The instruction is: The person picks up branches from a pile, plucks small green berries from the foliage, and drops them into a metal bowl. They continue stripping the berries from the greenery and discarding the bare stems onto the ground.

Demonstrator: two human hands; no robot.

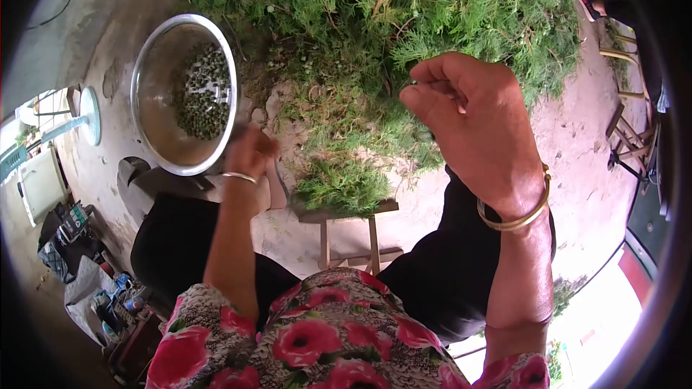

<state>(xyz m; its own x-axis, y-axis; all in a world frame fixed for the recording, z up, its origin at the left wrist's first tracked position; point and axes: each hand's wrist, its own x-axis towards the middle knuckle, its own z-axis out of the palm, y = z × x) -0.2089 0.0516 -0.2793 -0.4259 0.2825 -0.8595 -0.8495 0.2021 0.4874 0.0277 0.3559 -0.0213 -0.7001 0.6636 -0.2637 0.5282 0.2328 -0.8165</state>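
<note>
A wide metal bowl (162,119) on the left holds many small green cones or berries (205,94). Beside its lower right rim is my left hand (252,153), blurred, its fingers hard to make out. My right hand (468,112) is raised at the right, thumb and fingers curled close together; a tiny dark bit shows near the fingertips, too small to name. Beyond it lies a large pile of green conifer branches (461,7). Loose sprigs (342,184) rest on a small wooden stool (349,214) between my knees.
A pale blue fan (89,117) stands at the left. Bags and clutter (101,295) lie at the lower left. Folding chairs (631,140) are at the right, near another person's dark-clothed limb (623,9) at the upper right.
</note>
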